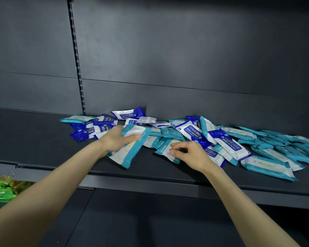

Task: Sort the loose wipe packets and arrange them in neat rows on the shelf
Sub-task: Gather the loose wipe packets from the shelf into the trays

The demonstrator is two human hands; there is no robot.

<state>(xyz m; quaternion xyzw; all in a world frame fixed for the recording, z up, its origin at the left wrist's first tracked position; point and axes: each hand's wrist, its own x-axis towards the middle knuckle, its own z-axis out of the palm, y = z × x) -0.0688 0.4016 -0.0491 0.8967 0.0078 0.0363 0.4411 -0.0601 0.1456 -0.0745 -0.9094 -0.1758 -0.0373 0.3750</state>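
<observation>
- Left hand is gripping a teal-and-white wipe packet. The thumb is lying across its top face and the fingers are curling round its far end.
- That packet is sticking out below the hand at a slant, its free end pointing toward the front lip of the shelf. Contact with the deck: cannot tell.
- Right hand is reaching in with its fingers curled. The fingertips are touching a second teal packet.
- The second packet is lying flat at the front of the pile, just left of the right palm. Whether the pinch is actually closing on it: cannot tell.
- The two hands are working near each other, a strip of bare shelf between their packets.
- Loose pile is sprawling along the back of the shelf, packets overlapping at all angles.
- Blue packets are bunching behind the left hand. Teal packets are fanning out to the right.
- Green packs are sitting on a lower level at far left.
</observation>
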